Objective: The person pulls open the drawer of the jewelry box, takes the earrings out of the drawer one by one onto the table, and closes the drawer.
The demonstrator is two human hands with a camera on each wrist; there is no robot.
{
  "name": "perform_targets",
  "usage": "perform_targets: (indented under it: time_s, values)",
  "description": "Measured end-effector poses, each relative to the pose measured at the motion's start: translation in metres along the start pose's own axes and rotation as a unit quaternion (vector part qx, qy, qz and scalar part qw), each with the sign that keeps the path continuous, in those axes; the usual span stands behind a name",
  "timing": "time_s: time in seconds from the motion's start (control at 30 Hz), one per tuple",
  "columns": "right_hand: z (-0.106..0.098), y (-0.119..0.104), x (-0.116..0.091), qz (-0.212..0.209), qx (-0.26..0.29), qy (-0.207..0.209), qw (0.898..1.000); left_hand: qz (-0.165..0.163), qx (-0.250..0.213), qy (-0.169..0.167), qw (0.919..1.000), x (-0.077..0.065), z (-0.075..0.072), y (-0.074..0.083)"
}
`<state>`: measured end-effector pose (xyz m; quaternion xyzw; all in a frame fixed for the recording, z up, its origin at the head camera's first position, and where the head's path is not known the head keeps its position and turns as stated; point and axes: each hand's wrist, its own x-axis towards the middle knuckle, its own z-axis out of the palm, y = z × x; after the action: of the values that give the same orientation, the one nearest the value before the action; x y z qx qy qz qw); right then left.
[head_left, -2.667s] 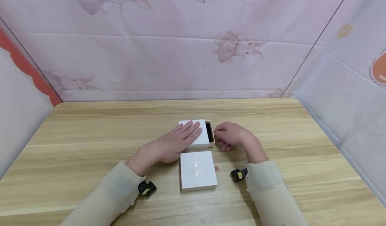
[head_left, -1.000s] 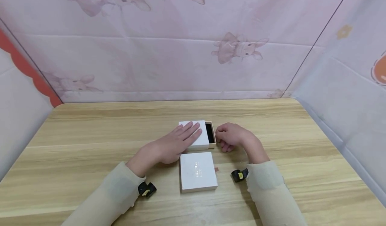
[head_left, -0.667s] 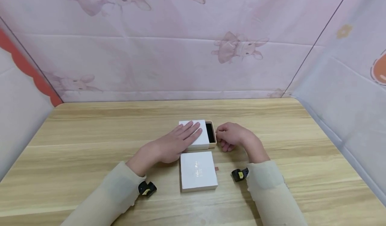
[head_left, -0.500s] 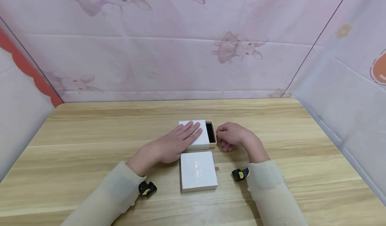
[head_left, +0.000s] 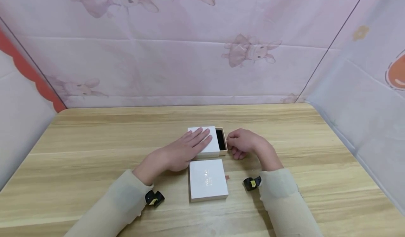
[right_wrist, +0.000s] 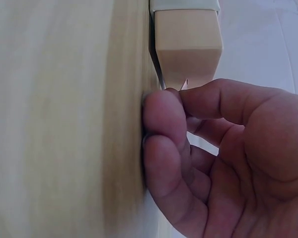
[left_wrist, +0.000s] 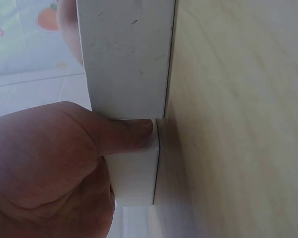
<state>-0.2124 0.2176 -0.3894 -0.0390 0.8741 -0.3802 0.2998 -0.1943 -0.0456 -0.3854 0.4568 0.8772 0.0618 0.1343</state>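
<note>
A white drawer box (head_left: 213, 148) lies at mid-table, its tan inner tray (head_left: 223, 153) partly out to the right. Black lining (head_left: 220, 140) shows inside the tray. My left hand (head_left: 178, 154) rests on the box with straight, spread fingers. In the left wrist view its thumb (left_wrist: 131, 135) presses the near side. At the tray's right end, my right hand (head_left: 243, 143) pinches a small pinkish ribbon tab (right_wrist: 184, 86) between thumb and forefinger, the other fingers curled near the tabletop. Just nearer lies a second white box (head_left: 205, 191) with gold lettering, untouched by the right hand.
The second box has a reddish-brown pull tab (head_left: 227, 177) on its right side. Everything lies on a wood-grain table (head_left: 95, 142). A pink rabbit-print curtain (head_left: 177, 71) hangs behind it. Black wrist cameras sit at both cuffs.
Compared with the oldest frame, the tray sticks out slightly farther right, and my right hand has shifted a little right with it. In the last second almost nothing moves; my left hand stays put.
</note>
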Motion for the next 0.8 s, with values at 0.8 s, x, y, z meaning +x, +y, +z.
perform_targets:
  time_s: [0.8]
  values:
    - [0.0005,0.0004,-0.0013,-0.003,-0.004,0.004,1.000,-0.002,-0.009,-0.002,1.0000,-0.0009,0.0002,-0.0006]
